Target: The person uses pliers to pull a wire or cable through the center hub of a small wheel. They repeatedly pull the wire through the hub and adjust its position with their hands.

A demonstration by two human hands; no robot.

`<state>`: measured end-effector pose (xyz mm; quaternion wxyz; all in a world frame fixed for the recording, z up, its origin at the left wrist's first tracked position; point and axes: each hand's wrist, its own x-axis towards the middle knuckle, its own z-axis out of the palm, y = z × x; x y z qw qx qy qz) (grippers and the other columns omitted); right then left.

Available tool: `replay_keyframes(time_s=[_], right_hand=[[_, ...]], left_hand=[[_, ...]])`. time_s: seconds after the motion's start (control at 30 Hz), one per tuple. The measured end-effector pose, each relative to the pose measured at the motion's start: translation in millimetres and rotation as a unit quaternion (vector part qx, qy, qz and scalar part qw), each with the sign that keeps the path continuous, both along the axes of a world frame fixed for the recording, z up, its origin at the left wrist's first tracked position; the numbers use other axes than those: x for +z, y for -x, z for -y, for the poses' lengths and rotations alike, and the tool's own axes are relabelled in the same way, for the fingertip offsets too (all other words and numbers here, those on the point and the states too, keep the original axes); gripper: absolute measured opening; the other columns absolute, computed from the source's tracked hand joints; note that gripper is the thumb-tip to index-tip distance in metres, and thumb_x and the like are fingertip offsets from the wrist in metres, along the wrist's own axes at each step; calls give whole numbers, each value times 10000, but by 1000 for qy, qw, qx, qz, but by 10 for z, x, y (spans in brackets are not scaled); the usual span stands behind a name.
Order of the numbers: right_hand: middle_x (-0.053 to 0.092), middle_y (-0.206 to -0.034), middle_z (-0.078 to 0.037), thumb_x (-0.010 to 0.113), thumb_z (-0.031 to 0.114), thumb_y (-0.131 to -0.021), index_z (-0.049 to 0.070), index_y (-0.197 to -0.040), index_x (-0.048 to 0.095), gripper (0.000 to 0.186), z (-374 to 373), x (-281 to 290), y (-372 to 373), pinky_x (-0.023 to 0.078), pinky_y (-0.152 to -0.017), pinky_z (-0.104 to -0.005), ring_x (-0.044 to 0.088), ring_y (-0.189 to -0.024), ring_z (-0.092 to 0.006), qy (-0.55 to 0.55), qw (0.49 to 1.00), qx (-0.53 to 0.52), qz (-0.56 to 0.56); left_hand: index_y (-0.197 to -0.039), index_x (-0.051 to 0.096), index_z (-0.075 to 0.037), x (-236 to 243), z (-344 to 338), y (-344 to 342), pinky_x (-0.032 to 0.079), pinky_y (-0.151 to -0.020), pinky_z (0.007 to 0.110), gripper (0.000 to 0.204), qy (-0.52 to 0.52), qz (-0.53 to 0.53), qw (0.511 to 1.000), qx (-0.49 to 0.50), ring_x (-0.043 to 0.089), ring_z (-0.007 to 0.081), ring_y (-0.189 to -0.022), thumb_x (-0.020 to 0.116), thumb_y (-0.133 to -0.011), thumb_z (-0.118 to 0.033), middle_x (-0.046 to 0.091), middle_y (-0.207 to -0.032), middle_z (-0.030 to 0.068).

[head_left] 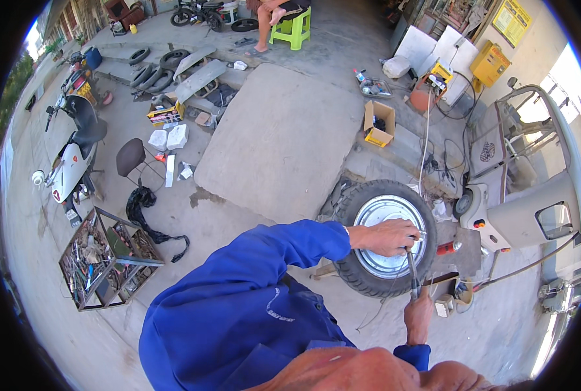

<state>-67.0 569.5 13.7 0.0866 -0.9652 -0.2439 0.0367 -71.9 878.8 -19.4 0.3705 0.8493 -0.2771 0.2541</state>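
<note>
Nearest to us are two bare hands at one wheel: the right hand (419, 311) is wrapped around the lower end of one metal bar (413, 270), while the left hand (388, 237) has its fingers bent over the rim beside the bar's upper end, though we cannot tell whether they grip it. That one wheel (378, 260), a black tyre on a silver rim, lies flat before us, right of the blue-sleeved left arm. Just beyond its right edge we count one red cylinder (445, 248). Off to our left stands one metal rack (134, 262) full of tools, then one brown-seated stool (130, 155), two white blocks (178, 136) and one white scooter (70, 169). To our right is one pale vehicle (531, 215); ahead, one open cardboard box (375, 138). Farther off we make out at least four loose tyres (140, 75) and one person (264, 26) seated on one green stool (297, 29).
</note>
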Motion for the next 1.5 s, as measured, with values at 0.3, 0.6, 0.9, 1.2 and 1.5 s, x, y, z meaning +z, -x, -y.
replay_keyframes(time_s=[0.3,0.6,0.9,1.2,1.5], right_hand=[[700,-987,-335,638,-24,-918,-32,-1128,581,217,-119,55,60,499,-823,-633,669,-978,-558,-6,1000,-9,-2],[700,-1075,-337,635,130,-1035,-39,-1326,587,339,-57,-19,115,492,-831,-626,670,-1019,-556,62,998,-11,-3],[723,-1152,-299,676,249,-1055,-4,-1463,567,493,250,-357,-321,494,-900,-558,692,-1028,-503,0,999,36,17],[684,-1036,-341,640,103,-1038,-89,-1223,580,274,-84,52,165,479,-823,-604,655,-1000,-549,64,997,24,38],[682,-1026,-341,677,10,-940,-47,-1136,581,225,-110,45,133,486,-801,-640,662,-967,-568,10,1000,0,-5]], left_hand=[[-1519,506,-67,-249,-197,975,429,-1177,511,683,42,1,983,179,505,401,-1407,785,-902,-152,510,-1527,198],[-1695,111,-28,-1598,-1239,3470,562,-848,448,838,260,-207,698,634,712,330,-924,618,-1039,-145,726,-1199,144],[-1709,34,-61,-1804,-1421,6401,546,-916,600,951,266,-247,264,894,718,542,-1003,603,-967,-234,729,-1072,381],[-1665,17,105,-2375,-1612,7389,550,-900,554,976,249,-222,282,899,708,570,-1018,603,-970,-250,705,-1079,434],[-1667,-1,89,-3212,-1725,7906,559,-731,462,978,121,-186,299,928,714,394,-764,669,-987,-123,701,-829,227]])
